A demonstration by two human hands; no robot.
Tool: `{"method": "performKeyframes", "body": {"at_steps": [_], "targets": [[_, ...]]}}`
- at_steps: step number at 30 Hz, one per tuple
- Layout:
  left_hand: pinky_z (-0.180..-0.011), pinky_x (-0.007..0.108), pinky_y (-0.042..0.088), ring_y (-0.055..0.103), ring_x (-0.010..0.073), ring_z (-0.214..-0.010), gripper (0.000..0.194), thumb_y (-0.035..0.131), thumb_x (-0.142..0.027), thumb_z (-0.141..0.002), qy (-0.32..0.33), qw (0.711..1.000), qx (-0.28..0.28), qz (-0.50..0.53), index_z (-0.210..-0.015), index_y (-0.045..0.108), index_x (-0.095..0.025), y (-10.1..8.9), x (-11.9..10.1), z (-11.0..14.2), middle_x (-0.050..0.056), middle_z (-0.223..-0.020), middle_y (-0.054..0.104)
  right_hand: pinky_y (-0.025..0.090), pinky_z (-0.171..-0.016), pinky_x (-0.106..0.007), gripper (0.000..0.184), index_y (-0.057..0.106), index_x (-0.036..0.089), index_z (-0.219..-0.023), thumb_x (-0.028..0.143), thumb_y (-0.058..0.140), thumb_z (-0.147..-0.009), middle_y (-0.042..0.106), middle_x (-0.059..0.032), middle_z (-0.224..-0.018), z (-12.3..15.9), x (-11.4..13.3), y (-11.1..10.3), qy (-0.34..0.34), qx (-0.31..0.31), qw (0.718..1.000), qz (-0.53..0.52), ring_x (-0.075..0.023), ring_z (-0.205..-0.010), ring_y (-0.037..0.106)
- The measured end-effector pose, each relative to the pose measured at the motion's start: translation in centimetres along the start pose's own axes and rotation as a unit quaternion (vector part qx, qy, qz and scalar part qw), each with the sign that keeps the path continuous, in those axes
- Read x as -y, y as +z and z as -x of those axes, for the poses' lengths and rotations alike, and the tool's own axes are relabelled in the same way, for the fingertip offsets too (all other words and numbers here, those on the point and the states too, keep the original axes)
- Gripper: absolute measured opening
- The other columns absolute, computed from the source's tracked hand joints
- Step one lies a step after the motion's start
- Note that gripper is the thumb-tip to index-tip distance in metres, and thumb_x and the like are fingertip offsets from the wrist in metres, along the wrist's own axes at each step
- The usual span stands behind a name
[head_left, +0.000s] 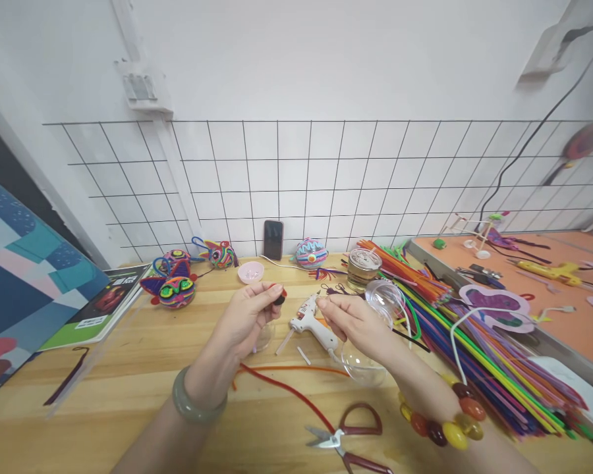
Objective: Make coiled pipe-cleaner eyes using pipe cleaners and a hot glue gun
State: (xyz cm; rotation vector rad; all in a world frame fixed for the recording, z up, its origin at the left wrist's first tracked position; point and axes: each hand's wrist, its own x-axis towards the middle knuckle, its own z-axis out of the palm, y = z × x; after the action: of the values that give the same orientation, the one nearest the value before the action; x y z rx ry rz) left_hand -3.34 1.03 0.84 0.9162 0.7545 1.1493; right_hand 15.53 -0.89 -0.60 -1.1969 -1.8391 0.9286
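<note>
My left hand (247, 316) is raised over the wooden table (128, 368), its fingertips pinched on a small red and black piece (279, 295). My right hand (353, 319) is closed in a pinch on something too small to make out, just right of a white hot glue gun (310, 322) lying on the table. A clear plastic half-sphere (363, 368) lies under my right wrist and another (385, 296) sits just beyond that hand. A red pipe cleaner (286, 388) runs across the table below my hands.
Red-handled scissors (346, 438) lie near the front edge. A big heap of coloured pipe cleaners (474, 336) fills the right. Woven pipe-cleaner figures (172, 284), a pink bowl (251, 271), a phone (273, 239) and a drink cup (363, 268) stand at the back. Books (103, 306) lie at left.
</note>
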Motion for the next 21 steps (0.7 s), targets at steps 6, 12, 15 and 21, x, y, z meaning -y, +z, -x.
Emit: {"method": "performKeyframes", "body": {"at_steps": [6,12,15,21], "targets": [[-0.046,0.016,0.036,0.044,0.0041,-0.048,0.016,0.072,-0.021,-0.062,0.032,0.999,-0.016,0.021,-0.068,0.062,-0.01,-0.7,-0.6,-0.3,-0.002,-0.058,0.053,0.037,-0.055,-0.02,0.024,0.058,0.018,-0.065,0.03,0.047,-0.083,0.065,0.0008,-0.064,-0.5,-1.2,0.6,0.005,-0.005,0.966,0.26,-0.0124,-0.06,0.058],[-0.046,0.016,0.036,0.044,0.0038,-0.049,0.018,0.073,-0.021,-0.059,0.046,0.998,-0.034,0.04,-0.067,0.063,-0.009,-1.0,-0.5,-0.6,-0.001,-0.06,0.055,0.032,-0.052,-0.024,0.029,0.06,0.017,-0.062,0.035,0.049,-0.082,0.065,-0.0054,-0.063,-0.8,-2.5,1.7,0.021,-0.034,0.922,0.386,-0.0172,-0.059,0.058],[-0.046,0.016,0.036,0.044,0.0042,-0.049,0.019,0.074,-0.022,-0.058,0.045,0.997,-0.037,0.041,-0.067,0.063,-0.01,-1.1,-0.4,-0.8,-0.001,-0.058,0.054,0.032,-0.054,-0.026,0.037,0.061,0.017,-0.063,0.034,0.04,-0.087,0.066,-0.0077,-0.065,-0.9,-2.8,2.2,0.017,-0.028,0.898,0.438,-0.0185,-0.062,0.06],[-0.045,0.017,0.035,0.044,0.005,-0.049,0.019,0.073,-0.024,-0.059,0.05,0.998,-0.038,0.029,-0.066,0.062,-0.01,-1.4,-0.1,-1.1,-0.001,-0.056,0.054,0.038,-0.067,-0.03,0.02,0.063,0.013,-0.092,0.025,0.051,-0.081,0.067,-0.0142,-0.088,-1.0,-3.5,3.4,0.02,-0.021,0.856,0.516,-0.0263,-0.084,0.061]]}}
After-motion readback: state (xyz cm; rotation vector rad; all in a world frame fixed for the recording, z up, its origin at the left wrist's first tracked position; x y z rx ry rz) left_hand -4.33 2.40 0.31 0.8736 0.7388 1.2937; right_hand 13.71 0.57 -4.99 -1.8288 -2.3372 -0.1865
